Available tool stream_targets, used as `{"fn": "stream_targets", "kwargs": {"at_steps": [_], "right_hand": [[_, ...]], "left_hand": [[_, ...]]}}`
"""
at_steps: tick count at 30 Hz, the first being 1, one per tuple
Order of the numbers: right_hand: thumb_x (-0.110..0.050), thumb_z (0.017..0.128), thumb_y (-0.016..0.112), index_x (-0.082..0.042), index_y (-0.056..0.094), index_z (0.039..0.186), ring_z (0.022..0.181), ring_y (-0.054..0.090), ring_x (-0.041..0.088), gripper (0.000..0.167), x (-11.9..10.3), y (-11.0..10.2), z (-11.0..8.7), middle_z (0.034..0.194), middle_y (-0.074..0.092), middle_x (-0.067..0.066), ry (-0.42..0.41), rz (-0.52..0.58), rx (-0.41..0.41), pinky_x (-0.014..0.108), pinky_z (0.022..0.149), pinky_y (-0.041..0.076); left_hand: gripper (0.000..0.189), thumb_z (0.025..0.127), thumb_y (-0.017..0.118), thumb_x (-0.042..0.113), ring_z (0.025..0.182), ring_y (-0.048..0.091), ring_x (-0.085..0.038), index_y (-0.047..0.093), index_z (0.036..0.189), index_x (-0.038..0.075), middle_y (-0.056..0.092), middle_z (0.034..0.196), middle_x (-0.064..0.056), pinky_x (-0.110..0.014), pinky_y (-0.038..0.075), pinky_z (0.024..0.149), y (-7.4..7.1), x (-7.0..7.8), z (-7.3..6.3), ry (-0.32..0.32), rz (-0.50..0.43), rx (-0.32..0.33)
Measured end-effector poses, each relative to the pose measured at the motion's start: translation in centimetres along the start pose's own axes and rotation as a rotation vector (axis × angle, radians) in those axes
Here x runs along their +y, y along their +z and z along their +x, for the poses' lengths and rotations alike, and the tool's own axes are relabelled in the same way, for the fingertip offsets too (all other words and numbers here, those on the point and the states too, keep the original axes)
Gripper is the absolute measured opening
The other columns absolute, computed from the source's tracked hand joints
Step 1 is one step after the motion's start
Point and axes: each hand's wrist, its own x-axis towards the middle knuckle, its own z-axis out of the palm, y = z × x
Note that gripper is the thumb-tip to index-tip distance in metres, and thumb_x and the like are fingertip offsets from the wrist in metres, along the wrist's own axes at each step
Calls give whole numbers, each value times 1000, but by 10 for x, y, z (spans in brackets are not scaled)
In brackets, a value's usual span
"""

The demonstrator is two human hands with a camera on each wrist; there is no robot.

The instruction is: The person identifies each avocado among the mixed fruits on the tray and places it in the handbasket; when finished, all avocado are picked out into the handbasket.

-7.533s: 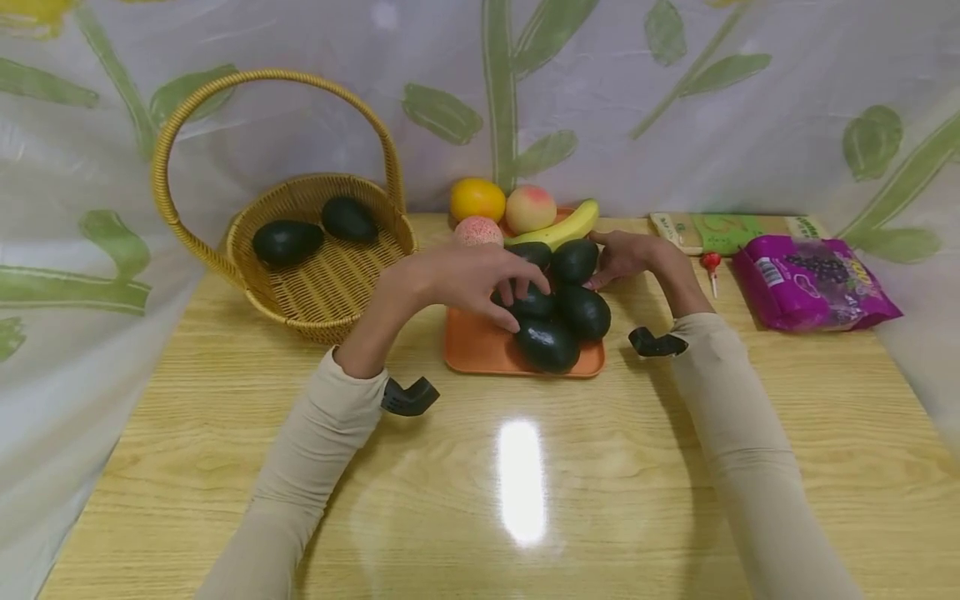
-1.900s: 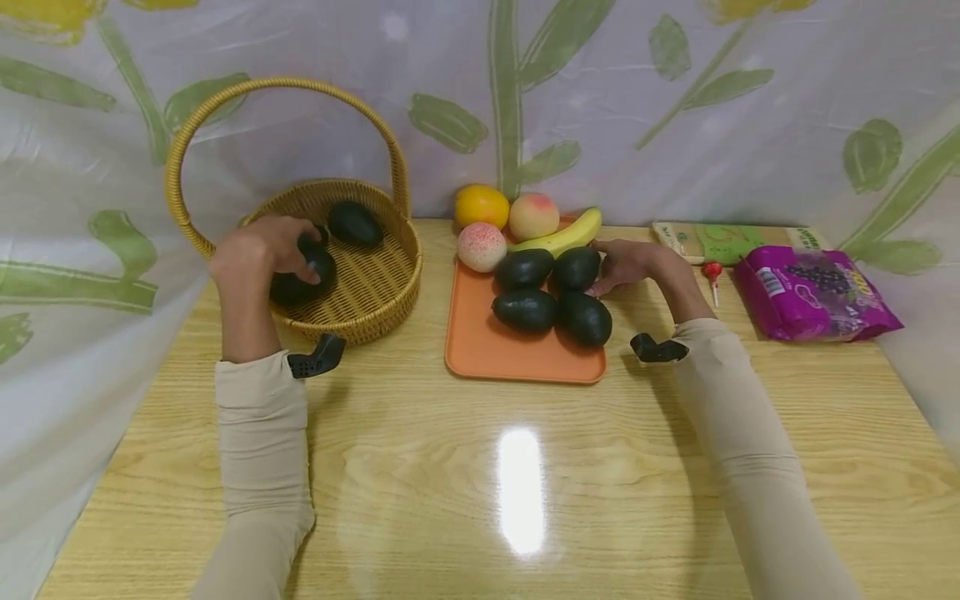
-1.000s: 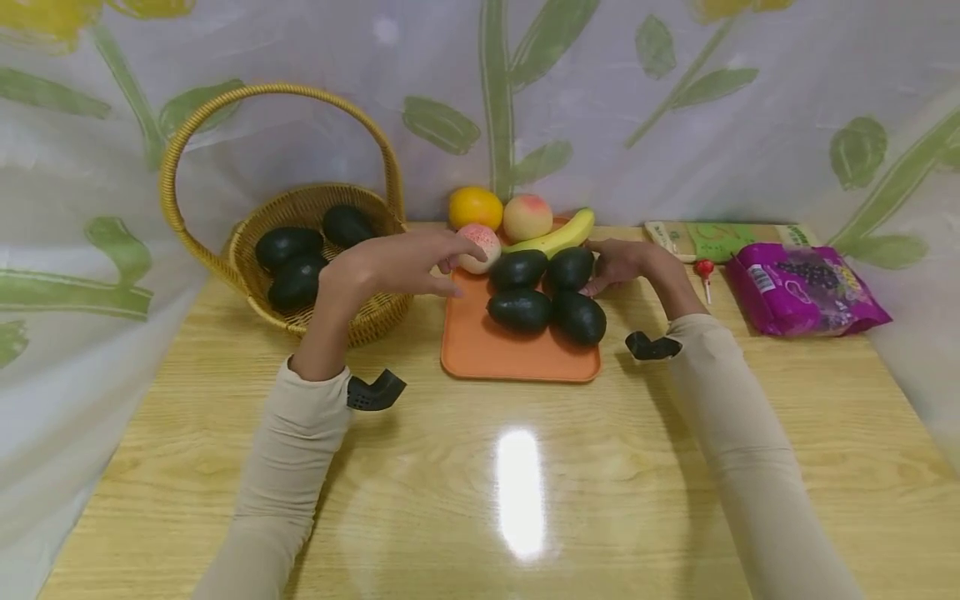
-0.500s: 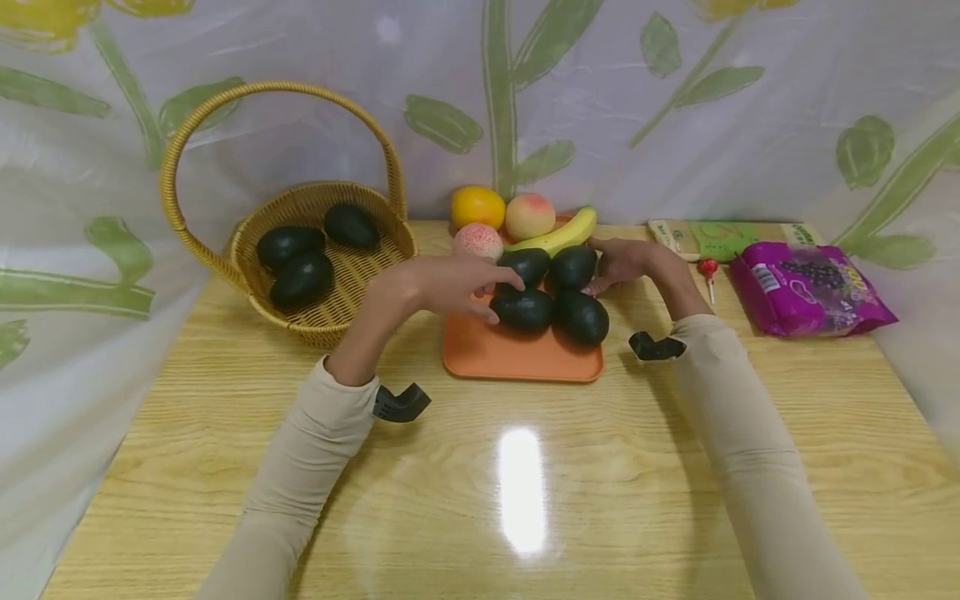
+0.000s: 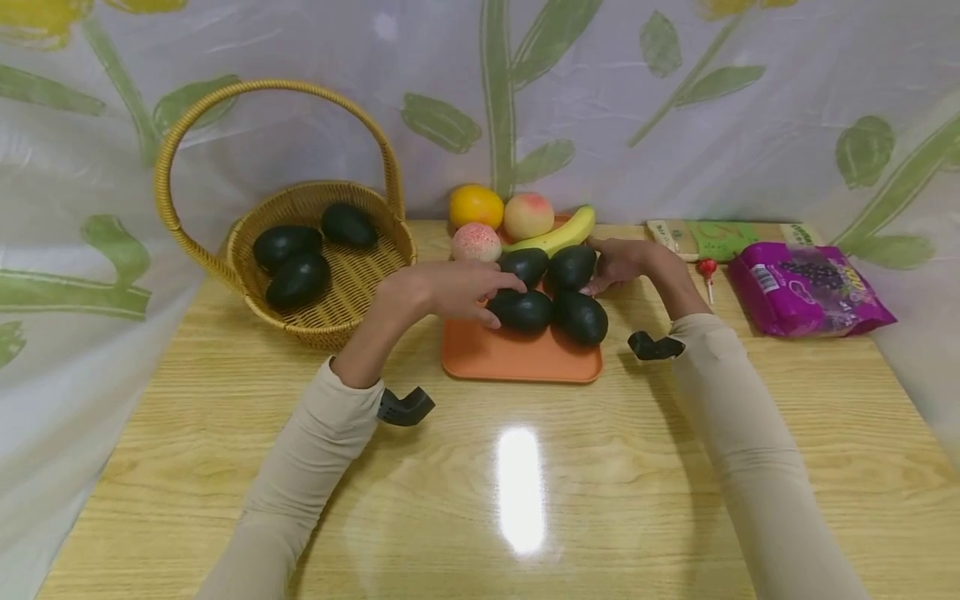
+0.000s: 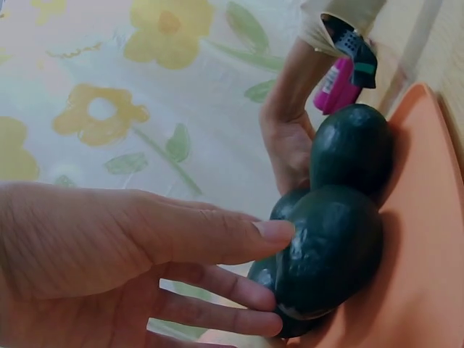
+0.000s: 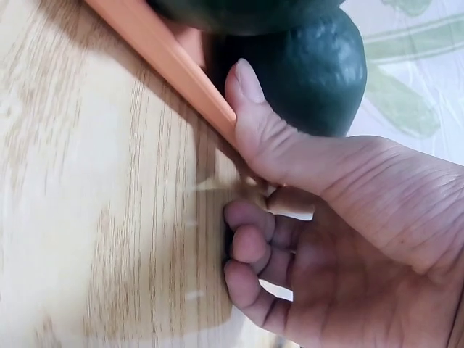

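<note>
In at the avocado (image 5: 522,312) now, lying at 8 o'clock in the cluster of four on the orange tray (image 5: 510,367)! Poised there with the left hand (image 5: 450,287), spread to a middling width, with thumb (image 6: 274,230) by the narrower 9 o'clock end and fingertips over towards 11, with no firm squeeze to be seen. Apparently pinning the tray's rim at 2 o'clock with the right hand (image 5: 621,260), between thumb and curled fingers.

Glossy, dark, faintly dimpled: probably stiff, fairly light, hardly fragile. Slick too, by the shine, and likely to roll on that rounded belly. Careful at that narrow end, too easy to pinch short and shoot away towards 3!

Better to straddle the fattest part, with thumb at 6 o'clock and fingertips at 12, slid into the tight gap before the rear neighbour (image 5: 524,267). Watch the side neighbour (image 5: 580,318) at 3 as well, touching or nearly so. Go for modest, even pressure on both flanks, then straight up, without dragging.
</note>
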Motion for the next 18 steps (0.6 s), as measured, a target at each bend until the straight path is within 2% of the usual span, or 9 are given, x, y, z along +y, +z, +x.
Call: {"fn": "stream_targets", "kwargs": {"at_steps": [4,7,10,16,18], "right_hand": [[-38,97,74,3,-9,165,103,73,31,115,0,2,0,123,72,29,-3,31,-14,42,94,58],[-38,96,75,0,-10,165,99,71,27,116,0,3,0,117,74,25,-9,31,-4,40,93,56],[-40,95,75,-2,-11,166,96,66,20,118,1,4,0,119,73,23,-12,18,-1,37,96,50],[-41,96,74,-3,-13,166,102,70,22,118,2,3,-1,127,71,30,-23,18,2,44,105,51],[-44,94,76,-1,-11,165,109,70,28,120,2,3,0,127,70,31,-33,5,8,47,111,48]], "left_hand": [[63,101,70,22,124,61,-32,45,157,7,57,148,-16,-43,51,109,3,0,2,-19,14,2],[65,101,71,22,135,57,-32,44,158,8,54,153,-16,-45,46,117,4,0,3,-35,27,-4],[66,100,71,22,144,51,-32,43,159,11,53,157,-15,-46,40,123,6,1,4,-48,39,-15],[72,100,71,23,143,50,-31,36,163,20,55,155,-14,-46,43,120,8,3,7,-86,53,-31],[73,101,71,25,143,50,-31,34,164,24,55,153,-15,-46,44,119,9,4,9,-109,60,-44]]}}
